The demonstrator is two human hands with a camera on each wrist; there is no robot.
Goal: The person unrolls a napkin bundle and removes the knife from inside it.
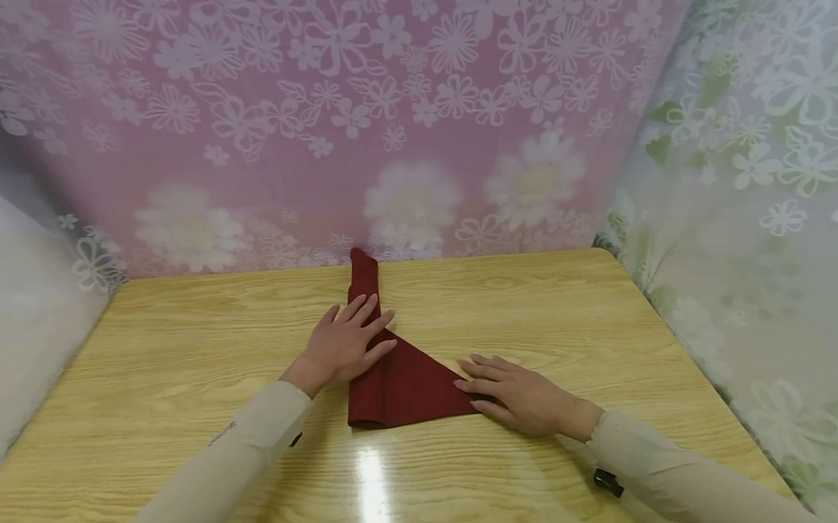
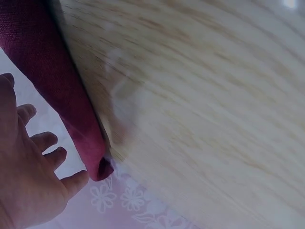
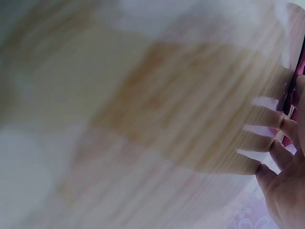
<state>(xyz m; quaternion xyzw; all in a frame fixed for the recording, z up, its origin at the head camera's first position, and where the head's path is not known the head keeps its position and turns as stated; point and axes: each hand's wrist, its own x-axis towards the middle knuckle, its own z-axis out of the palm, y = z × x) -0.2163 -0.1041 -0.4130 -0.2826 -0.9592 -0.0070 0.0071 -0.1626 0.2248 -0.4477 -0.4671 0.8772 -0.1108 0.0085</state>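
A dark red cloth lies on the wooden table, its left side folded into a long narrow strip that runs up to the back edge. The rest of it spreads to the right as a flat triangle. My left hand rests on the strip with fingers spread, the thumb reaching over the triangle. At the triangle's right tip, my right hand lays its extended fingertips on the cloth. In the left wrist view, the strip passes beside the spread fingers. Only a sliver of cloth shows in the right wrist view.
The light wooden table has rounded back corners. A pink curtain with white flowers hangs right behind it, and a pale floral curtain stands along the right side. A dark band clip sits at the right sleeve.
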